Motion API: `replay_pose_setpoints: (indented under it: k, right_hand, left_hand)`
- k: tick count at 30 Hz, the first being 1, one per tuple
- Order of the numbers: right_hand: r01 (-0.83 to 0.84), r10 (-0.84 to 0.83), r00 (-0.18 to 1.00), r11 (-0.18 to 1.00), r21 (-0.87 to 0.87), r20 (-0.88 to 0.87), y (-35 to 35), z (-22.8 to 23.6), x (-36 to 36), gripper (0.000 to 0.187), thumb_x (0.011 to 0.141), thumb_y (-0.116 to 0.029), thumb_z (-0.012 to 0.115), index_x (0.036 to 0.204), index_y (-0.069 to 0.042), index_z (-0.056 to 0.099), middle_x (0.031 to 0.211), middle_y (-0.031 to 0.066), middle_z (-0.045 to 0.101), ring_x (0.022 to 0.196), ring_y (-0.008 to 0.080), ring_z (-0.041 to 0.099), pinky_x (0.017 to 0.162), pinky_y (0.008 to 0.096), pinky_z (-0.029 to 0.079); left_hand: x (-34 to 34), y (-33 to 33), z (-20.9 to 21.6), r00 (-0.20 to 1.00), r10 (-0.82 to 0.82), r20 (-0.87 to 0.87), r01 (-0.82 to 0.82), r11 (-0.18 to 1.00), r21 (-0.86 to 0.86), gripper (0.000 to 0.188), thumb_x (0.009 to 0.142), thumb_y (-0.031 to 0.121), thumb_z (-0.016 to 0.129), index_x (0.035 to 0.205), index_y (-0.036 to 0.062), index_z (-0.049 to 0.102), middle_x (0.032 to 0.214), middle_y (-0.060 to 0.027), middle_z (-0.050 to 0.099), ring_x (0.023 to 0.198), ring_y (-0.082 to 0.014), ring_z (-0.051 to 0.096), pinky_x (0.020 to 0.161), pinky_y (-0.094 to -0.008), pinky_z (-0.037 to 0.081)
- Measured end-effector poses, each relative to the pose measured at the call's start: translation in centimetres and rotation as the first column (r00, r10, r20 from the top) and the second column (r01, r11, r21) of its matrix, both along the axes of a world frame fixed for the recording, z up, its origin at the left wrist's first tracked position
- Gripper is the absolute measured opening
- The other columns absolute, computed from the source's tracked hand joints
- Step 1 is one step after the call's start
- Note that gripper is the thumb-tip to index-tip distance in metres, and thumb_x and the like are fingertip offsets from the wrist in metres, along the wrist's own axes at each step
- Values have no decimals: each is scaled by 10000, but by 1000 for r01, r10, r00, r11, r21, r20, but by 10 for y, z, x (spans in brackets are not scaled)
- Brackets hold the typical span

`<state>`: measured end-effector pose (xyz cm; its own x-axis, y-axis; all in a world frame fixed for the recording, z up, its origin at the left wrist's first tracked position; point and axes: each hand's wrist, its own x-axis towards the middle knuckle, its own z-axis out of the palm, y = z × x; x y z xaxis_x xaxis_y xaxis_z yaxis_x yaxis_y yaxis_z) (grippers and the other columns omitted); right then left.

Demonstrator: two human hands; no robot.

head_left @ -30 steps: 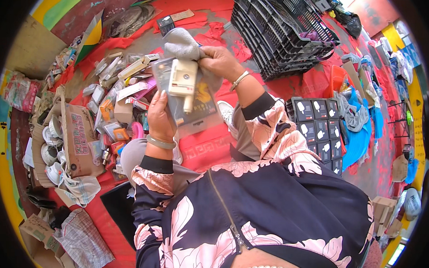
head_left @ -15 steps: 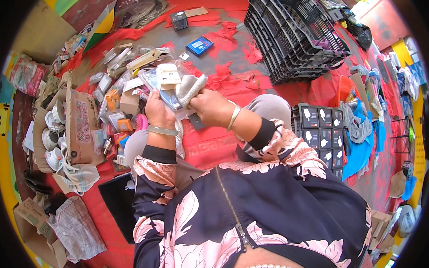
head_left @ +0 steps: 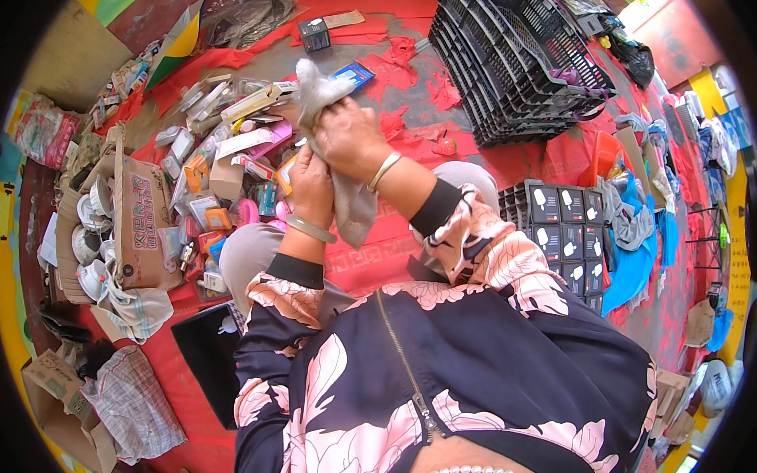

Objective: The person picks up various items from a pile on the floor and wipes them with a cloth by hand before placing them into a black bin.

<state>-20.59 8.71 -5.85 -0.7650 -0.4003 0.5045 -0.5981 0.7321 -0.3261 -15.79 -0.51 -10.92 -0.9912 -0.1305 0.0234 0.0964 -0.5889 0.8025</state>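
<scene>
A grey-white cloth (head_left: 354,214) is stretched between my hands, its upper end rising past my fingers and its lower end hanging over the red floor covering. My right hand (head_left: 350,139) is closed around the cloth's upper part. Just below and to the left, my left hand (head_left: 312,187) is also closed, its fingertips against the cloth. Whether anything else lies inside the cloth is hidden. Beside my left hand is a heap of small packaged goods (head_left: 226,171), with an orange-edged piece close to the fingers.
Stacked black plastic crates (head_left: 514,73) stand at the far right. Black printed boxes (head_left: 560,234) fill a crate by my right knee. At left, a cardboard carton (head_left: 144,215) holds white round fittings. A blue flat box (head_left: 356,75) and a small black box (head_left: 314,35) lie ahead.
The cloth, bunched in my right hand before, now hangs long between both hands. The pale boxed item and clear packs by my left hand are no longer visible. Both hands moved closer together.
</scene>
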Motion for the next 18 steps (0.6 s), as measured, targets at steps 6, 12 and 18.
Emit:
replay_pose_setpoints:
  k: [6, 12, 18]
  right_hand:
    - [-316, 308, 946, 946, -75, -97, -7, 4, 22, 248, 788, -174, 491, 964, -28, 586, 1046, 152, 568, 1070, 318, 472, 870, 396, 368]
    - [-444, 441, 895, 896, -26, -69, 1, 0, 57, 259, 754, -151, 548, 999, -87, 601, 1089, 107, 567, 1134, 277, 458, 867, 397, 360]
    - [-466, 465, 883, 885, -11, -56, 21, -12, 57, 301, 746, -166, 578, 1037, -95, 602, 1106, 102, 564, 1165, 255, 444, 923, 371, 353]
  left_hand:
    - [-4, -20, 11, 998, 46, -48, -32, 967, 251, 239, 907, 126, 438, 1067, -17, 544, 1010, -83, 594, 889, -163, 575, 780, -280, 469]
    - [-7, -57, 5, 998, 51, -44, -35, 947, 320, 289, 917, 148, 377, 1090, -35, 520, 1028, -138, 582, 921, -222, 581, 828, -326, 469]
    - [-12, -64, 16, 975, 222, -19, -200, 911, 360, 257, 922, 107, 381, 1103, -35, 497, 1034, -136, 576, 937, -233, 581, 853, -340, 466]
